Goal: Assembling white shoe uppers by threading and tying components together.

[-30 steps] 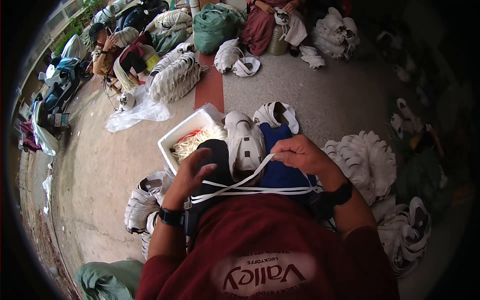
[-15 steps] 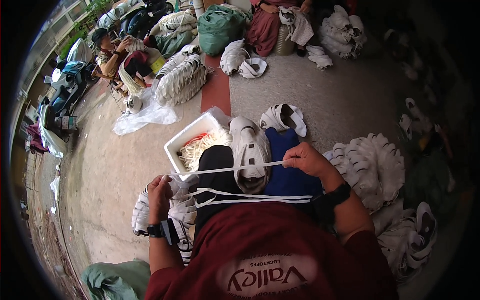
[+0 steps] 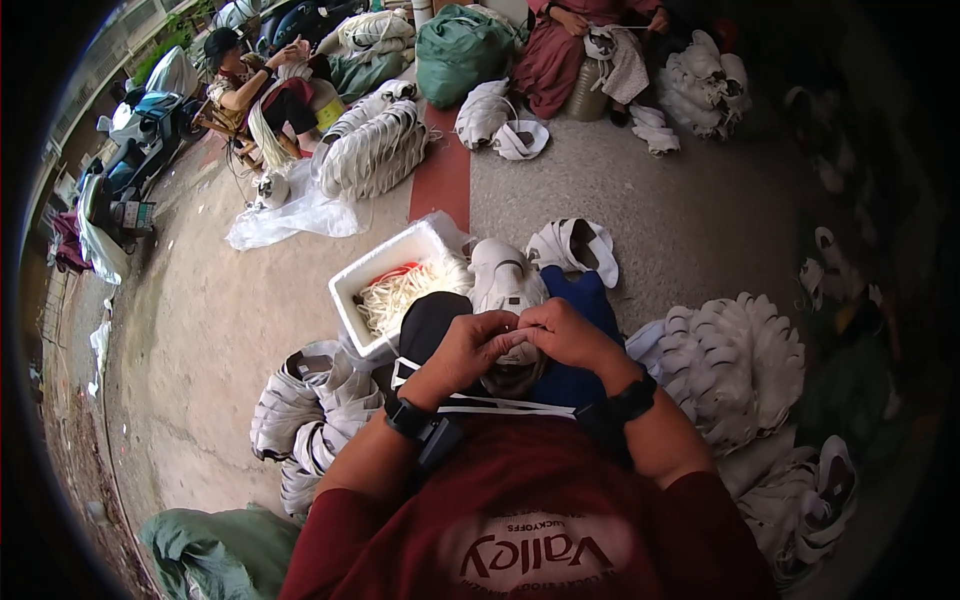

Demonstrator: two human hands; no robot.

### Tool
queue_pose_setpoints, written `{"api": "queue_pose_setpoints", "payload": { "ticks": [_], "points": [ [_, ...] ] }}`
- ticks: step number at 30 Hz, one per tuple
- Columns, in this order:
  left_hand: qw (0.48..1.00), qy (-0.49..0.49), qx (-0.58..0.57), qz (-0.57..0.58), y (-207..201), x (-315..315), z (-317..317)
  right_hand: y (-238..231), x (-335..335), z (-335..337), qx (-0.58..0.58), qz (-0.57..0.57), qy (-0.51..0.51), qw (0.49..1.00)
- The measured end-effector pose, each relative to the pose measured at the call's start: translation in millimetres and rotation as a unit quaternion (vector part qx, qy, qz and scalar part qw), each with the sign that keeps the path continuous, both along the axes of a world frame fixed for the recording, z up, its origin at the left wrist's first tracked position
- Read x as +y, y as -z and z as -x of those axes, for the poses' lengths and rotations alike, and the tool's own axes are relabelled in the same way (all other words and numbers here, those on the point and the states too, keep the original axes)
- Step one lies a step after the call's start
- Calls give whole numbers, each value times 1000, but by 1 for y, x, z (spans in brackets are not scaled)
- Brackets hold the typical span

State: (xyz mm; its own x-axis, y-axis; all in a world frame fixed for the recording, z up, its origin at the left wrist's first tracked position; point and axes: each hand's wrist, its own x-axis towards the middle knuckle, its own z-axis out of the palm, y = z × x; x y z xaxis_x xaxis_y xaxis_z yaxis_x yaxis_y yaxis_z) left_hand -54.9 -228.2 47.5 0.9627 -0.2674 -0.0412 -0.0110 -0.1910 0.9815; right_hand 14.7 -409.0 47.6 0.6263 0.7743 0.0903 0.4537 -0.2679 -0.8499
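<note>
Left hand (image 3: 475,346) and right hand (image 3: 563,331) pinch closed, contents unclear, over a white sneaker (image 3: 498,272) set close, likely for reach.

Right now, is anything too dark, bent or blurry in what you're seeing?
Head view: the far right sinks into deep shadow, leaving shoes there hard to read; the rim is blacked out, and edges at far left bow with the fisheye; the left hand, right hand and foam box are lit well enough to make out.
</note>
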Motion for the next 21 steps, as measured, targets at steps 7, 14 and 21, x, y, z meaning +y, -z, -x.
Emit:
{"api": "queue_pose_setpoints", "payload": {
  "ticks": [7,14,21],
  "points": [
    [999,-8,43,8,26,4,-16,14,-2,-12,22,35,9,999],
    [993,-92,-2,-69,60,23,-32,44,5,-39,-42,53,114,991],
    [987,-144,14,-68,81,22,-38,53,21,-49,-132,147,101,975]
  ]
}}
